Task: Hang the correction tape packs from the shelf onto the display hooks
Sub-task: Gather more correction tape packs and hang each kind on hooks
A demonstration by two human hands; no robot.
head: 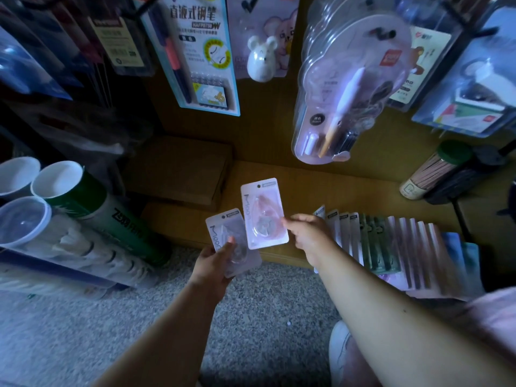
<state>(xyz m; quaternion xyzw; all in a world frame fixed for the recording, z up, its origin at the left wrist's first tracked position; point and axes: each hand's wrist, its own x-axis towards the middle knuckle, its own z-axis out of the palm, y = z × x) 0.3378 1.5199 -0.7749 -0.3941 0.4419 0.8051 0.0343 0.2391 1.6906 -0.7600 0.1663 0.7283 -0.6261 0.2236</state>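
1. The left hand (213, 263) holds a pale lilac correction tape pack (233, 243), thumb pressed on its front, fingers hidden behind the card.
2. The right hand (305, 233) pinches a pink correction tape pack (264, 213) by its right edge; this pack overlaps the lilac one's upper right corner, and both are held upright above the front edge of the wooden shelf (349, 188).
3. Progress looks early: a long fanned row of packs (391, 241) lies on the shelf to the right, in white, green, lilac and blue, none hung that I can confirm.
4. No bare display hook is plainly visible; black hook arms (469, 18) at upper right already carry other blister packs.
5. Above hang a fountain pen card (195, 51) and a mouse-shaped item (261, 58).
6. The room is dim; speckled grey carpet (251, 317) lies below, shuttlecock tubes (83, 219) lean at left, and cardboard boxes (181, 169) sit at the shelf's back.
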